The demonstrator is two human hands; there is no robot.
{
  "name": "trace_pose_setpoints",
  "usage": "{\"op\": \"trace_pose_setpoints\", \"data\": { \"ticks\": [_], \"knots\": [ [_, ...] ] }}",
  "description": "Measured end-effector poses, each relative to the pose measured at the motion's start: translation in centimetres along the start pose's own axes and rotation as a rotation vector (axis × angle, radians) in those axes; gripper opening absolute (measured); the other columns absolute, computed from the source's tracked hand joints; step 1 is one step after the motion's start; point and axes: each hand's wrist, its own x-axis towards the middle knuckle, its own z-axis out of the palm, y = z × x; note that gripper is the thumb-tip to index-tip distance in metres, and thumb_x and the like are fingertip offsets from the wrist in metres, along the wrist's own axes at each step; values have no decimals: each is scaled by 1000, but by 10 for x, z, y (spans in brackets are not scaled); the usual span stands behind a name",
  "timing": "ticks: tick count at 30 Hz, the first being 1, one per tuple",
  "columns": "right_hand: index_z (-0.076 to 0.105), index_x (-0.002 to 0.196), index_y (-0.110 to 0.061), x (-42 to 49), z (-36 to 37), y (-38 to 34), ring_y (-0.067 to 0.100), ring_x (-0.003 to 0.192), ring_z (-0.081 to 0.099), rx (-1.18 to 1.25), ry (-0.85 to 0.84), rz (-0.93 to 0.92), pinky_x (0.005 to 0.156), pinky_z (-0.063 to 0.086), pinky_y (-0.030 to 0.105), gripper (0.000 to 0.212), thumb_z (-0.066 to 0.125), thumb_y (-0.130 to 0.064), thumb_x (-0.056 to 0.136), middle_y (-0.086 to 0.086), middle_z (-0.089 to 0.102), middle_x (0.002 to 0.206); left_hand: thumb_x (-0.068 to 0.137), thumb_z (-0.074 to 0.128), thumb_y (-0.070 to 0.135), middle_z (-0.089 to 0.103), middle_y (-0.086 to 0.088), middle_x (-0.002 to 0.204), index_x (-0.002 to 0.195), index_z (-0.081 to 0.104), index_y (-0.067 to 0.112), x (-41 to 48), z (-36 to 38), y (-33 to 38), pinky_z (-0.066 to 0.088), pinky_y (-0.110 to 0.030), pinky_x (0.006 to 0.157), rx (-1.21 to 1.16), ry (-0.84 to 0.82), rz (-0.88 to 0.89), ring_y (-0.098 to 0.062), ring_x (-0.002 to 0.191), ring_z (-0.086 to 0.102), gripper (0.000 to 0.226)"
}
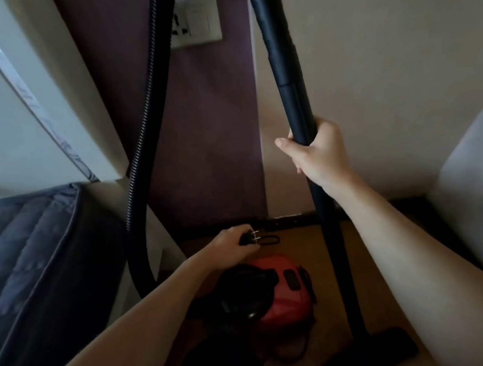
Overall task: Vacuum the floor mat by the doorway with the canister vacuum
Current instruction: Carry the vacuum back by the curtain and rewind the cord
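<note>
A red and black canister vacuum (283, 287) sits on the wooden floor below me. My right hand (316, 150) grips its black wand (287, 75), which stands nearly upright, with the floor head (386, 349) at the bottom. A ribbed black hose (144, 132) curves down the left side to the canister. My left hand (233, 248) holds the black power plug (249, 237) just above the canister, its two metal prongs pointing right. No floor mat is visible.
A white wall socket plate (196, 18) sits high on the purple wall panel. A dark blue quilted mattress (35, 252) and a white bed frame (165, 249) fill the left. A pale fabric surface (471, 168) stands at the right. A dark skirting runs along the wall's base.
</note>
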Motion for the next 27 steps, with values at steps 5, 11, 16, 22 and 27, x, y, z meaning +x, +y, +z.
{"op": "trace_pose_setpoints", "data": {
  "ticks": [5,11,16,22,27],
  "knots": [
    [55,77,-22,-14,-9,5,22,42,59,30,-23,-44,49,51,35,25,78,-21,86,-3,56,55,89,72,43,61,0,101,105,64,19,-1,48,-31,40,-18,75,175,-41,28,-15,94,58,31],
    [54,82,-22,-29,-13,7,18,39,55,104,-37,-101,48,46,31,21,74,-21,85,-11,56,51,88,69,52,54,-3,109,116,64,21,6,71,-48,45,-30,91,193,-23,-41,-21,106,56,42],
    [54,84,-14,-36,-14,10,18,37,53,124,-45,-101,45,44,30,20,73,-18,86,-11,54,50,89,62,61,70,5,108,107,67,30,0,80,-52,46,-29,74,268,33,-38,-16,101,63,36],
    [53,82,-17,-42,-17,17,18,37,53,132,-43,-85,44,44,29,21,74,-16,87,-8,54,53,87,55,70,67,9,108,106,66,36,1,82,-51,43,-30,73,300,51,-35,-14,100,61,40],
    [53,80,-18,-44,-17,17,17,36,52,133,-46,-75,44,44,29,22,74,-17,88,-10,54,48,95,49,57,65,6,125,126,52,41,0,79,-52,50,-36,83,420,-24,78,-21,111,61,36]
  ]
}}
